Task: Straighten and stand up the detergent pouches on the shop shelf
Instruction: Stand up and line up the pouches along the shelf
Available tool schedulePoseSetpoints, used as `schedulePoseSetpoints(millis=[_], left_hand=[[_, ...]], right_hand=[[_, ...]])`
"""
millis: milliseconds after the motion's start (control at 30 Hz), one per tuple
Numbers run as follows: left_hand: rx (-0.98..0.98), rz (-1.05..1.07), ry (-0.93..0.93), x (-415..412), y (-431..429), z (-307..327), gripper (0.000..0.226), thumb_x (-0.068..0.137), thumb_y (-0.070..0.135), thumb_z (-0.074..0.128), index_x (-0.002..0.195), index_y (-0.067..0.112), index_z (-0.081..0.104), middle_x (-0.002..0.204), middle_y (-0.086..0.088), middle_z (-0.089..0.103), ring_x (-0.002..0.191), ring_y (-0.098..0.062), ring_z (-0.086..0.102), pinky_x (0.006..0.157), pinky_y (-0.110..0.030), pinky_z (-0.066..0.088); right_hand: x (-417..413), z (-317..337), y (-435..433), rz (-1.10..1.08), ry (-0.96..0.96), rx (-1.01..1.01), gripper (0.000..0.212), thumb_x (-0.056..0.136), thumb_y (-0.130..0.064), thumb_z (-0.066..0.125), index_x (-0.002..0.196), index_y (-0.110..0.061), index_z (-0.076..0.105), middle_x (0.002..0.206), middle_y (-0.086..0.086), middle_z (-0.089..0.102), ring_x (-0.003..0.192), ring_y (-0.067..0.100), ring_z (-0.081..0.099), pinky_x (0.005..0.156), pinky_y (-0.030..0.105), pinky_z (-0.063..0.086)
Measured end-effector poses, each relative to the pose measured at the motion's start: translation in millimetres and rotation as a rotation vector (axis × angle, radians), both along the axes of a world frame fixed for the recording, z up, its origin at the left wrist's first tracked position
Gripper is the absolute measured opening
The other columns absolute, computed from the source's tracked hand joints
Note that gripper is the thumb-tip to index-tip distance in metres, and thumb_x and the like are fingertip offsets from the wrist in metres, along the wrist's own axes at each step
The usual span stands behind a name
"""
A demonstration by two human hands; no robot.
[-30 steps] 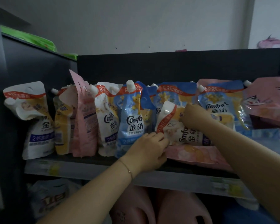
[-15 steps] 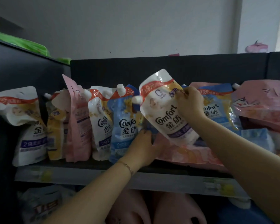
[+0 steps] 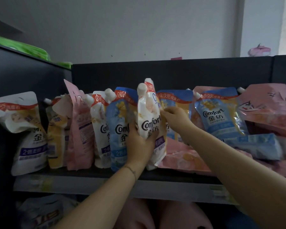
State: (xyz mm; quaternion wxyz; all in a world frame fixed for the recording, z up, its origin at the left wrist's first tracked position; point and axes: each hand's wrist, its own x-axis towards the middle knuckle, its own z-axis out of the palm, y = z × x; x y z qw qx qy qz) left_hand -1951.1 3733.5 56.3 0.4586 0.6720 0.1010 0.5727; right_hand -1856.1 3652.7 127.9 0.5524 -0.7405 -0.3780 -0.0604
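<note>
White pouch point(image 3: 148, 119) (Comfort label, red price band across the top): upright, spout cap uppermost, in the middle of the row on the shelf point(image 3: 106, 185). Base sits at shelf level near the front edge; contact there not clear.

Left hand point(image 3: 139, 144) grips the lower half, fingers point(image 3: 151, 135) curled across the front face. Right hand point(image 3: 175, 118) meets the right edge at mid-height, fingers bent, tips pinching that edge.

Touching on its left: upright blue pouch point(image 3: 118, 129). Further left, in order: second white pouch point(image 3: 100, 129), edge-on pink pouch point(image 3: 80, 129), yellow pouch point(image 3: 56, 138), slumped white pouch point(image 3: 23, 129) with its top folded forward.

Behind the held one: rear blue pouch point(image 3: 177, 103). To the right: flat pink pouch point(image 3: 182, 157) lying on the shelf below the right forearm, leaning blue pouch point(image 3: 220, 119) above it, then tilted pink pouches point(image 3: 267, 106) and a flat blue pouch point(image 3: 257, 144).

Thin bracelet point(image 3: 130, 169) on the left wrist. Green packs point(image 3: 23, 48) on top of the unit, far left
</note>
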Motion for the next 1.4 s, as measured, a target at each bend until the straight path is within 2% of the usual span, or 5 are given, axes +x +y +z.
schedulePoseSetpoints(millis=[433,867,1167,1300,1400], left_hand=[[-0.008,0.174,0.206,13.1,11.9,1.5,0.053,0.081,0.017,0.076,0.125,0.01,0.048,0.114,-0.006,0.067,0.101,-0.026,0.065,0.08,-0.033,0.053],[0.22,0.039,0.252,-7.1,17.0,-7.4,0.09,0.07,0.021,0.086,0.139,0.008,0.03,0.126,-0.007,0.059,0.109,-0.022,0.062,0.074,-0.018,0.047],[0.248,-0.202,0.234,-19.5,27.9,-15.9,0.098,0.068,0.003,0.085,0.143,0.014,0.023,0.123,0.008,0.048,0.111,-0.004,0.048,0.068,0.005,0.04],[0.232,-0.221,0.203,-17.4,32.7,-20.1,0.09,0.073,0.002,0.081,0.141,0.017,0.023,0.131,0.004,0.048,0.117,-0.008,0.048,0.087,-0.012,0.045],[0.226,-0.197,0.218,-13.1,33.8,-20.6,0.084,0.079,-0.001,0.074,0.143,0.012,0.021,0.138,-0.005,0.049,0.123,-0.016,0.05,0.096,-0.028,0.043]], right_hand=[[-5.9,-46.0,-48.5,0.141,-0.242,-0.991,0.073,0.077,-0.063,0.068,0.135,-0.025,0.045,0.138,-0.004,0.047,0.121,0.017,0.047,0.097,0.031,0.04],[-16.0,-77.8,-49.5,-0.021,-0.492,-0.946,0.071,0.085,-0.074,0.044,0.138,-0.028,0.045,0.146,-0.002,0.044,0.14,0.023,0.03,0.116,0.055,0.007],[-18.3,-83.2,-51.2,-0.023,-0.439,-0.79,0.043,0.092,-0.049,0.054,0.129,-0.029,0.058,0.128,-0.003,0.061,0.122,0.02,0.049,0.109,0.039,0.026],[-16.4,-88.3,-52.6,0.018,-0.411,-0.701,0.031,0.092,-0.046,0.057,0.111,-0.027,0.07,0.099,-0.001,0.068,0.089,0.015,0.058,0.08,0.03,0.043],[-14.8,-89.1,-53.0,0.007,-0.391,-0.645,0.031,0.09,-0.049,0.061,0.106,-0.025,0.074,0.092,0.001,0.07,0.083,0.018,0.059,0.082,0.036,0.05]])
